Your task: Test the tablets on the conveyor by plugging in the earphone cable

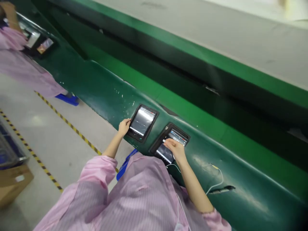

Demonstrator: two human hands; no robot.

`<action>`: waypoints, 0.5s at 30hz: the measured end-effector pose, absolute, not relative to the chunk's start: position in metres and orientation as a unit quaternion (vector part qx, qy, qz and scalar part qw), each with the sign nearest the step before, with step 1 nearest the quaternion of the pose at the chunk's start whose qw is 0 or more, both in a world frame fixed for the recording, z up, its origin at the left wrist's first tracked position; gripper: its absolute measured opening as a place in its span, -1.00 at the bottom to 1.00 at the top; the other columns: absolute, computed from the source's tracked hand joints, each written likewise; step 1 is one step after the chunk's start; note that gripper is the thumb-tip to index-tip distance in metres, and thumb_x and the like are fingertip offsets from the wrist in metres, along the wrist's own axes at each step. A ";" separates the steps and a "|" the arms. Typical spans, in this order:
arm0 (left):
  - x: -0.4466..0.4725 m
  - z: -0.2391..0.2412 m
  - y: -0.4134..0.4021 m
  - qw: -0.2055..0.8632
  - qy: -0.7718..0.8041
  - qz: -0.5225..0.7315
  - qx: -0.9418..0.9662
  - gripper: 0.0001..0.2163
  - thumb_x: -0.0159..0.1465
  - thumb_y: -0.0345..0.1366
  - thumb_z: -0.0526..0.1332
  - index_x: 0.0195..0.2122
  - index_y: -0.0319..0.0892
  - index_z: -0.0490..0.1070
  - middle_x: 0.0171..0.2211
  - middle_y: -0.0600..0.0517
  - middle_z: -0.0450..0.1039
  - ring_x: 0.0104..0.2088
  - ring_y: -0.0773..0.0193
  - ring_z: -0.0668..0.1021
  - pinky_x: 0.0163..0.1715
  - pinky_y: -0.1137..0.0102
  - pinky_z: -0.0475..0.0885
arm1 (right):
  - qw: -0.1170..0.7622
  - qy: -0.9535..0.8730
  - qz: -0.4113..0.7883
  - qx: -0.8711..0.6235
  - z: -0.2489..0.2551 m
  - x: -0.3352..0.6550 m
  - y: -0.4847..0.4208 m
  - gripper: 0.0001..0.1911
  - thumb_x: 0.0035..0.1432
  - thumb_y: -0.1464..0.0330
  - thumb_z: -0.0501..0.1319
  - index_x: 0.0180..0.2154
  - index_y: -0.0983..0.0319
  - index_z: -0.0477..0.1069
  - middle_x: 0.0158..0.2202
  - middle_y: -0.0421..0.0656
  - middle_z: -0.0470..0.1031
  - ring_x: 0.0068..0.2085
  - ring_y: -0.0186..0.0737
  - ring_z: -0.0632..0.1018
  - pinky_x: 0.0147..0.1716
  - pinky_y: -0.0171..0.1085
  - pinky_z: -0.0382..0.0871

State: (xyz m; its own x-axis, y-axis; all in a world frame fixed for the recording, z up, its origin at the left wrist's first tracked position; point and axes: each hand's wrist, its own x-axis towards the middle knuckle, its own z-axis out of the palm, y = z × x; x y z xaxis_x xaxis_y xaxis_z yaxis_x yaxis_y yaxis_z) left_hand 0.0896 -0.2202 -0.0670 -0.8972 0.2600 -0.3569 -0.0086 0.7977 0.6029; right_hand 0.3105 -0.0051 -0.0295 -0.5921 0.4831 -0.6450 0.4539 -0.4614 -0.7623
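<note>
Two dark-framed tablets lie side by side on the green bench. My left hand (124,127) has its fingers closed at the left edge of the left tablet (142,122), whose lit screen reflects a bright glare. Over the right tablet (165,153), my right hand (175,148) pinches a small white piece (164,141) between thumb and fingers. Its exact kind is too small to make out. The right tablet's screen shows large timer-like digits, partly covered by this hand. A thin white cable (173,165) curves beneath my right wrist.
On the bench (101,93) to the right lie a white cable with a yellowish tip (220,176) and a pen-like object (221,190). A raised green-edged shelf (192,48) runs behind. Another person in pink (26,67) is at far left. A cardboard box (14,184) sits on the floor.
</note>
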 end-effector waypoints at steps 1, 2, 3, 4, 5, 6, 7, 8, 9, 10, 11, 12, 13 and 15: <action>0.101 -0.072 -0.223 0.220 0.921 0.313 0.065 -0.77 0.36 -0.21 0.21 -0.05 -0.22 0.44 -0.04 -0.07 0.48 -0.07 0.17 0.56 -0.05 0.13 0.49 | -0.006 -0.539 0.719 -0.438 -0.037 0.299 -0.008 -0.43 -0.39 -0.07 0.48 -0.48 0.25 0.53 -0.48 -0.11 0.57 -0.38 -0.09 0.61 -0.27 -0.14 0.54; 0.113 -0.077 -0.226 0.222 0.920 0.317 0.062 -0.77 0.36 -0.21 0.21 -0.05 -0.22 0.44 -0.04 -0.07 0.48 -0.07 0.16 0.56 -0.04 0.13 0.49 | -0.020 -0.561 0.710 -0.425 -0.044 0.288 -0.010 -0.47 -0.32 -0.07 0.47 -0.48 0.25 0.52 -0.50 -0.13 0.55 -0.39 -0.11 0.60 -0.28 -0.15 0.52; 0.125 -0.080 -0.228 0.222 0.919 0.320 0.058 -0.78 0.36 -0.21 0.21 -0.05 -0.22 0.44 -0.04 -0.07 0.49 -0.07 0.16 0.56 -0.04 0.13 0.49 | -0.032 -0.584 0.698 -0.413 -0.050 0.278 -0.012 -0.51 -0.23 -0.05 0.45 -0.48 0.25 0.51 -0.51 -0.15 0.54 -0.40 -0.13 0.59 -0.28 -0.15 0.50; 0.137 -0.083 -0.230 0.219 0.919 0.324 0.054 -0.78 0.36 -0.22 0.21 -0.04 -0.22 0.44 -0.05 -0.07 0.49 -0.07 0.16 0.56 -0.03 0.12 0.48 | -0.041 -0.607 0.684 -0.403 -0.056 0.269 -0.014 -0.55 -0.12 -0.01 0.43 -0.48 0.25 0.49 -0.52 -0.18 0.52 -0.40 -0.16 0.57 -0.27 -0.16 0.48; 0.148 -0.085 -0.231 0.215 0.919 0.328 0.048 -0.78 0.37 -0.22 0.20 -0.04 -0.22 0.44 -0.05 -0.07 0.49 -0.06 0.16 0.55 -0.02 0.11 0.48 | -0.049 -0.630 0.668 -0.394 -0.061 0.260 -0.015 -0.61 -0.02 0.04 0.40 -0.47 0.25 0.48 -0.51 -0.20 0.51 -0.39 -0.19 0.55 -0.26 -0.16 0.46; 0.157 -0.087 -0.232 0.209 0.919 0.331 0.043 -0.78 0.37 -0.22 0.19 -0.03 -0.21 0.43 -0.05 -0.07 0.49 -0.05 0.15 0.55 0.00 0.11 0.47 | -0.055 -0.652 0.650 -0.387 -0.066 0.253 -0.017 -0.66 0.07 0.10 0.37 -0.44 0.26 0.47 -0.49 -0.21 0.51 -0.38 -0.21 0.54 -0.24 -0.16 0.45; 0.163 -0.089 -0.233 0.204 0.920 0.333 0.038 -0.78 0.38 -0.22 0.18 -0.03 -0.21 0.44 -0.05 -0.07 0.49 -0.04 0.15 0.55 0.01 0.10 0.46 | -0.060 -0.672 0.631 -0.383 -0.069 0.246 -0.018 -0.71 0.12 0.16 0.34 -0.42 0.26 0.47 -0.46 -0.21 0.50 -0.37 -0.21 0.53 -0.22 -0.15 0.43; 0.167 -0.090 -0.234 0.200 0.920 0.336 0.034 -0.78 0.38 -0.23 0.18 -0.03 -0.21 0.44 -0.06 -0.07 0.49 -0.04 0.15 0.55 0.02 0.10 0.45 | -0.063 -0.691 0.611 -0.381 -0.072 0.240 -0.019 -0.75 0.16 0.20 0.31 -0.40 0.26 0.47 -0.43 -0.20 0.51 -0.35 -0.20 0.53 -0.20 -0.15 0.42; 0.169 -0.091 -0.235 0.197 0.920 0.338 0.032 -0.78 0.38 -0.23 0.17 -0.03 -0.21 0.44 -0.06 -0.07 0.50 -0.04 0.15 0.55 0.02 0.10 0.45 | -0.065 -0.709 0.590 -0.380 -0.075 0.234 -0.020 -0.78 0.17 0.23 0.29 -0.39 0.26 0.48 -0.39 -0.17 0.51 -0.31 -0.18 0.53 -0.18 -0.14 0.40; 0.170 -0.092 -0.235 0.196 0.920 0.339 0.031 -0.78 0.38 -0.23 0.17 -0.04 -0.22 0.44 -0.08 -0.07 0.50 -0.04 0.15 0.55 0.02 0.11 0.45 | -0.064 -0.727 0.568 -0.381 -0.076 0.229 -0.022 -0.80 0.17 0.25 0.28 -0.40 0.25 0.50 -0.35 -0.13 0.51 -0.25 -0.13 0.52 -0.14 -0.12 0.38; 0.169 -0.093 -0.236 0.197 0.919 0.340 0.031 -0.79 0.38 -0.23 0.17 -0.04 -0.22 0.44 -0.09 -0.07 0.51 -0.05 0.16 0.55 0.01 0.11 0.46 | -0.061 -0.743 0.545 -0.384 -0.077 0.224 -0.024 -0.82 0.16 0.26 0.27 -0.40 0.24 0.51 -0.29 -0.09 0.51 -0.18 -0.07 0.51 -0.10 -0.09 0.35; 0.168 -0.094 -0.236 0.198 0.919 0.339 0.033 -0.79 0.38 -0.24 0.17 -0.04 -0.22 0.44 -0.09 -0.06 0.51 -0.06 0.16 0.56 0.00 0.11 0.46 | -0.057 -0.758 0.522 -0.388 -0.078 0.220 -0.027 -0.83 0.15 0.27 0.27 -0.41 0.24 0.53 -0.24 -0.04 0.49 -0.11 -0.01 0.48 -0.05 -0.06 0.31; 0.166 -0.095 -0.237 0.200 0.919 0.338 0.035 -0.79 0.38 -0.24 0.17 -0.04 -0.22 0.44 -0.09 -0.06 0.51 -0.06 0.16 0.56 0.00 0.12 0.46 | -0.053 -0.771 0.499 -0.393 -0.078 0.216 -0.031 -0.84 0.14 0.29 0.27 -0.40 0.23 0.54 -0.19 0.00 0.46 -0.04 0.05 0.45 -0.01 -0.03 0.27; 0.164 -0.096 -0.238 0.206 0.919 0.333 0.042 -0.79 0.38 -0.24 0.17 -0.04 -0.22 0.44 -0.08 -0.06 0.50 -0.06 0.16 0.55 0.00 0.12 0.46 | -0.045 -0.788 0.461 -0.405 -0.077 0.210 -0.039 -0.87 0.13 0.31 0.28 -0.38 0.23 0.55 -0.13 0.03 0.41 0.02 0.12 0.39 0.03 0.03 0.20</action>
